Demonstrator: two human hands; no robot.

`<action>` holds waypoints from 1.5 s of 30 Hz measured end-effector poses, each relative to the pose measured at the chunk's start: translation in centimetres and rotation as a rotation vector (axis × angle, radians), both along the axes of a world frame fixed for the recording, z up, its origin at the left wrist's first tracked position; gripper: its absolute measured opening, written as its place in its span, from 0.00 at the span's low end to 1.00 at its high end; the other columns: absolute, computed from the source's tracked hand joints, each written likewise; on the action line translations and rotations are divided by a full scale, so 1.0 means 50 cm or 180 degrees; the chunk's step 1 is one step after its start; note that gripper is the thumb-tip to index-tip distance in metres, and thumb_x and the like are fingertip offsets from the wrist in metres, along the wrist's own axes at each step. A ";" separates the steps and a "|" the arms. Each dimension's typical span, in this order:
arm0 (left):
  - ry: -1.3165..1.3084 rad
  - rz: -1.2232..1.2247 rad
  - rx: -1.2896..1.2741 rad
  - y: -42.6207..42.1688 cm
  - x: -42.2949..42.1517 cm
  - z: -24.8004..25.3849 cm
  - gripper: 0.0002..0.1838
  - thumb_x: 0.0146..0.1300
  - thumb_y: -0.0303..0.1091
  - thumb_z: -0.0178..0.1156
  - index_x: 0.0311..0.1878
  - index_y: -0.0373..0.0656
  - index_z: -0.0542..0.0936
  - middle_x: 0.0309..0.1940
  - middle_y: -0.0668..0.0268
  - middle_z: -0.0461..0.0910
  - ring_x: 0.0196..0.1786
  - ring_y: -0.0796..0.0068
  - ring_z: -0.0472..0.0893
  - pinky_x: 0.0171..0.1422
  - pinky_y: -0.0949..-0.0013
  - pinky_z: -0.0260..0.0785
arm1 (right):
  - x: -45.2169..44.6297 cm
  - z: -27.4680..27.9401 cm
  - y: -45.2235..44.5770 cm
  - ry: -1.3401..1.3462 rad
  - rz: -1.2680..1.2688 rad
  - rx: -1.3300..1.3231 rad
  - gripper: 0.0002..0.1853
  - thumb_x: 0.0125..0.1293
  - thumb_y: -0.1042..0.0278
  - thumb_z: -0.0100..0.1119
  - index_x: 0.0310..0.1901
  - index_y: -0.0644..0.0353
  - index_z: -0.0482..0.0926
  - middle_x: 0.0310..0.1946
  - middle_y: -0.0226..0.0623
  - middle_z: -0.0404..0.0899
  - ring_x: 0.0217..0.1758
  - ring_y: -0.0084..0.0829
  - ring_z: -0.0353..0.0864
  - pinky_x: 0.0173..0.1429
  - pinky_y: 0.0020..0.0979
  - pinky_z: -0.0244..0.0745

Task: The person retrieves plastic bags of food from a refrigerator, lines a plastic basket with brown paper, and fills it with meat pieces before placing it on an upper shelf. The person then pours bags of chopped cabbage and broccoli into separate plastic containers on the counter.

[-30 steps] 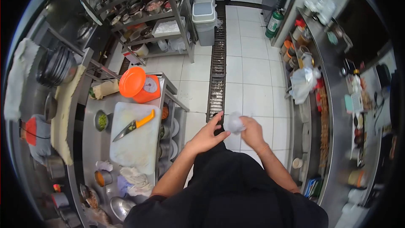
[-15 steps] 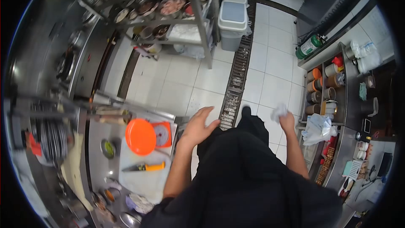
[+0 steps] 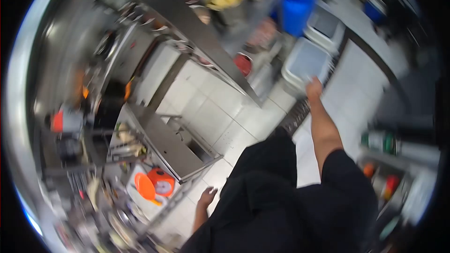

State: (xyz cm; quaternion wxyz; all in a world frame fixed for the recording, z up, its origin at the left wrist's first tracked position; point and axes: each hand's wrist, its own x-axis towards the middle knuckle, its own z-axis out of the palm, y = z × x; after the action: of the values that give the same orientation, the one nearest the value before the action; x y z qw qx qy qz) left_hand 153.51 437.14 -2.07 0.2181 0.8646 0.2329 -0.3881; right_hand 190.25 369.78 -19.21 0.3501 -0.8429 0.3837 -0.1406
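My right hand [image 3: 314,89] is stretched far forward, at the near edge of a bin [image 3: 293,85] with a grey-and-white lid [image 3: 308,60]. Its fingers look curled in, but blur and the pale lid behind hide what is in them. I cannot tell whether the hand touches the lid. Low at my left side hangs my left hand [image 3: 207,197], open, its fingers loosely apart and nothing in them. Nearest to it on the counter are an orange scale [image 3: 168,176] and a round orange lid or plate [image 3: 145,186].
A second lidded bin [image 3: 324,24] and a blue container [image 3: 297,7] stand behind. A steel shelf [image 3: 206,49] with bowls of food juts in from the left. A dark drain channel [image 3: 299,113] crosses the tiled floor. A green cylinder [image 3: 378,141] is at right.
My view has swung left and come closer to the bins. My right hand, which held a crumpled white paper or cloth, has reached forward to the bin. My left hand has dropped back.
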 end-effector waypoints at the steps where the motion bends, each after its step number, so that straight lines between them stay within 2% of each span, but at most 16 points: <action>1: 0.0423 -0.0183 0.0000 0.001 -0.052 0.000 0.40 0.69 0.66 0.60 0.69 0.40 0.78 0.67 0.47 0.79 0.71 0.47 0.76 0.77 0.52 0.66 | 0.042 -0.197 -0.111 0.0562 0.0413 -0.0892 0.26 0.65 0.66 0.61 0.65 0.59 0.78 0.42 0.39 0.89 0.49 0.43 0.88 0.62 0.43 0.79; 6: 0.1537 -0.0466 0.0484 0.003 -0.175 0.060 0.41 0.68 0.70 0.55 0.65 0.39 0.82 0.64 0.47 0.81 0.69 0.46 0.78 0.78 0.51 0.66 | 0.119 -0.281 -0.228 0.0492 0.1347 -0.0710 0.24 0.74 0.60 0.53 0.60 0.74 0.78 0.56 0.59 0.82 0.62 0.55 0.82 0.71 0.50 0.73; 7: 0.1129 0.0194 0.0617 -0.036 -0.203 0.087 0.40 0.68 0.68 0.57 0.63 0.39 0.83 0.63 0.47 0.81 0.69 0.46 0.78 0.76 0.52 0.67 | 0.147 -0.239 -0.201 0.0953 0.1608 -0.0607 0.25 0.68 0.61 0.59 0.61 0.71 0.78 0.56 0.59 0.83 0.57 0.60 0.84 0.66 0.51 0.77; 9: 0.0473 0.0777 0.0801 -0.091 -0.171 0.109 0.37 0.67 0.65 0.60 0.62 0.39 0.83 0.62 0.45 0.82 0.68 0.46 0.79 0.74 0.52 0.70 | 0.167 -0.260 -0.210 0.1872 0.1897 -0.0319 0.32 0.63 0.50 0.65 0.64 0.62 0.78 0.62 0.58 0.81 0.65 0.61 0.79 0.73 0.50 0.71; 10: 0.0231 0.0875 0.0866 -0.122 -0.161 0.112 0.36 0.66 0.63 0.61 0.63 0.39 0.83 0.62 0.45 0.82 0.68 0.47 0.79 0.73 0.53 0.71 | 0.174 -0.282 -0.211 0.1764 0.1927 -0.0067 0.40 0.63 0.39 0.63 0.69 0.63 0.75 0.66 0.61 0.77 0.71 0.61 0.74 0.77 0.49 0.67; 12: -0.0010 0.1207 0.0745 -0.181 -0.120 0.124 0.36 0.65 0.62 0.63 0.66 0.41 0.81 0.63 0.45 0.81 0.69 0.47 0.78 0.75 0.53 0.70 | 0.161 -0.146 -0.177 0.2299 0.1803 0.0414 0.52 0.64 0.34 0.63 0.78 0.66 0.61 0.73 0.64 0.68 0.77 0.58 0.68 0.81 0.46 0.62; 18: -0.0647 0.1072 0.0356 -0.291 -0.102 0.111 0.36 0.65 0.58 0.65 0.68 0.42 0.78 0.64 0.45 0.80 0.69 0.47 0.78 0.74 0.53 0.70 | 0.068 -0.023 -0.092 0.1858 0.1832 -0.0365 0.48 0.70 0.45 0.58 0.82 0.65 0.51 0.79 0.64 0.57 0.79 0.65 0.59 0.82 0.57 0.56; 19: -0.0664 0.1070 0.0335 -0.296 -0.117 0.103 0.36 0.65 0.58 0.65 0.69 0.43 0.78 0.63 0.44 0.81 0.68 0.47 0.79 0.74 0.53 0.71 | 0.027 -0.018 -0.084 0.1463 0.1792 -0.0567 0.46 0.68 0.51 0.60 0.81 0.64 0.52 0.77 0.67 0.57 0.75 0.66 0.64 0.78 0.56 0.63; 22: -0.0582 0.1044 0.0156 -0.275 -0.200 0.038 0.37 0.66 0.59 0.65 0.70 0.45 0.76 0.66 0.45 0.78 0.69 0.45 0.77 0.75 0.52 0.69 | -0.114 -0.072 -0.041 0.0625 0.1864 -0.1055 0.44 0.66 0.61 0.62 0.80 0.62 0.54 0.75 0.71 0.56 0.69 0.69 0.71 0.73 0.55 0.70; 24: -0.0482 0.1201 0.0107 -0.272 -0.261 0.017 0.39 0.64 0.62 0.65 0.70 0.44 0.77 0.66 0.44 0.78 0.68 0.44 0.77 0.75 0.52 0.69 | -0.234 -0.121 -0.015 0.1033 0.2559 -0.1079 0.41 0.65 0.61 0.62 0.77 0.67 0.59 0.74 0.70 0.58 0.71 0.68 0.69 0.76 0.53 0.67; 31: -0.0960 0.2140 -0.0209 -0.229 -0.651 -0.142 0.39 0.59 0.61 0.68 0.69 0.46 0.79 0.65 0.42 0.79 0.70 0.44 0.77 0.76 0.53 0.68 | -0.650 -0.033 0.342 0.2313 0.4928 -0.0752 0.37 0.65 0.56 0.63 0.72 0.66 0.67 0.68 0.67 0.68 0.68 0.65 0.73 0.73 0.51 0.70; 34: -0.1265 0.2853 0.0053 -0.217 -0.896 -0.249 0.43 0.57 0.62 0.67 0.70 0.40 0.77 0.64 0.41 0.79 0.70 0.41 0.77 0.76 0.51 0.69 | -0.809 -0.026 0.461 0.2771 0.5423 -0.0872 0.36 0.65 0.54 0.63 0.70 0.66 0.70 0.66 0.66 0.71 0.67 0.63 0.75 0.72 0.50 0.71; 37: -0.0740 0.3363 0.0004 -0.237 -1.154 -0.312 0.45 0.56 0.61 0.67 0.70 0.37 0.76 0.64 0.41 0.79 0.68 0.43 0.78 0.74 0.53 0.71 | -0.943 -0.060 0.524 0.3136 0.5826 -0.1092 0.35 0.64 0.51 0.63 0.68 0.66 0.74 0.63 0.65 0.75 0.66 0.62 0.77 0.71 0.49 0.73; 40: -0.0174 0.3924 -0.0228 -0.247 -1.381 -0.294 0.39 0.58 0.57 0.65 0.63 0.31 0.81 0.64 0.40 0.79 0.67 0.44 0.80 0.72 0.54 0.73 | -1.058 -0.048 0.650 0.2928 0.6150 -0.1264 0.34 0.64 0.49 0.64 0.65 0.66 0.77 0.60 0.64 0.79 0.64 0.61 0.79 0.70 0.48 0.74; 42: -0.0029 0.4296 -0.0466 -0.220 -1.524 -0.295 0.36 0.58 0.55 0.65 0.58 0.31 0.84 0.63 0.40 0.80 0.67 0.44 0.80 0.73 0.55 0.73 | -1.160 0.057 0.815 0.2528 0.6262 -0.1290 0.32 0.63 0.43 0.64 0.58 0.65 0.84 0.53 0.59 0.85 0.62 0.55 0.83 0.68 0.45 0.77; 45: 0.0062 0.5042 -0.0400 -0.236 -1.659 -0.314 0.33 0.59 0.55 0.64 0.55 0.32 0.86 0.61 0.40 0.81 0.66 0.44 0.80 0.72 0.55 0.72 | -1.263 0.121 1.001 0.1955 0.6528 -0.1312 0.30 0.64 0.44 0.64 0.57 0.63 0.84 0.55 0.56 0.85 0.61 0.54 0.83 0.67 0.44 0.77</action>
State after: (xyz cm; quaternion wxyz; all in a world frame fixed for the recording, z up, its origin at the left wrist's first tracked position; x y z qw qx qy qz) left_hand 70.58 425.35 -17.75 0.4756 0.4244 0.7582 -0.1375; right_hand 127.09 419.83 -13.17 0.0420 -0.8036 -0.4617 0.3732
